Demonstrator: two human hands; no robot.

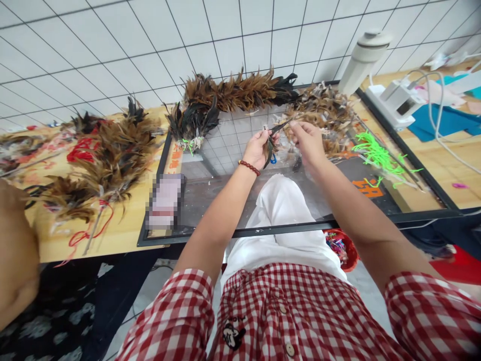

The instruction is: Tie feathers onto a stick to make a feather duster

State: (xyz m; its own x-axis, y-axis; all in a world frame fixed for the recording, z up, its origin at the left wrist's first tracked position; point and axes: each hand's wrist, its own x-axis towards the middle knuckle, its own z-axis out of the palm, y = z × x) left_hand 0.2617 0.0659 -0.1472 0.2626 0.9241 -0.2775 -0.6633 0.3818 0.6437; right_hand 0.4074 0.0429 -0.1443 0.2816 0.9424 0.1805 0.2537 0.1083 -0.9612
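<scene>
Over the framed glass panel (233, 193), my left hand (259, 145) is closed on a small bunch of dark feathers (269, 153), which hangs below the fingers. My right hand (306, 140) pinches the tip of a dark feather (281, 127) that stretches across from the bunch. A small blue ring-like piece (273, 159) shows beneath the left fingers. Just beyond my right hand spreads a heap of loose brown feathers (326, 115). Left of my hands lies a black feather bundle (193, 120) with bright green ties at its base.
A long brown feather strip (233, 92) lies along the tiled wall. Green strands (379, 155), a power strip (394, 108) and a pale bottle (363, 62) are at the right. More feathers (108, 145) and a phone-like object (165, 200) lie left. Another person's arm (17, 250) enters at far left.
</scene>
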